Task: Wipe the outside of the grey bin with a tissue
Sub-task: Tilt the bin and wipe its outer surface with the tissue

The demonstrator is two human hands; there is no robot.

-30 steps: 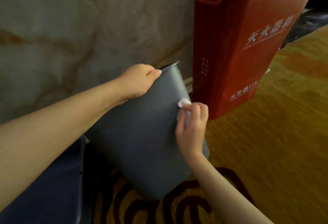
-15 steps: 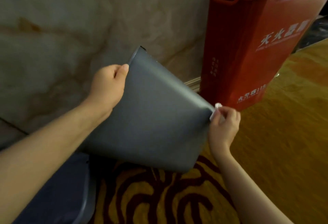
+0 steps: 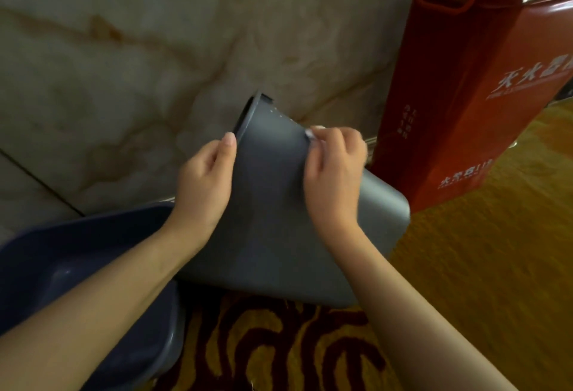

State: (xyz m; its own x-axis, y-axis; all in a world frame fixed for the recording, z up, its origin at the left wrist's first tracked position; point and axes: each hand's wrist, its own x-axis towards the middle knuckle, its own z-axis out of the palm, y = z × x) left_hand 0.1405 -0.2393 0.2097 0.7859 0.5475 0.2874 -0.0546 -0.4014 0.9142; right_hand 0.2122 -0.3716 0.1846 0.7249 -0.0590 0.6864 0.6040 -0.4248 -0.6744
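A person's left hand (image 3: 203, 186) grips the side of a tilted grey bin (image 3: 273, 220) while the right hand (image 3: 335, 173) pinches a white tissue (image 3: 310, 135) against its upper edge, beside a red box (image 3: 465, 96) on patterned carpet (image 3: 480, 266).

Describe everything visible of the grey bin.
The grey bin is matt, plastic-looking, tapered with rounded corners. It is tilted, rim towards the marble wall, base towards the red cabinet, above carpet. White specks dot it near the rim. The left hand grips its side by the rim; the right hand presses a tissue on its upper edge.
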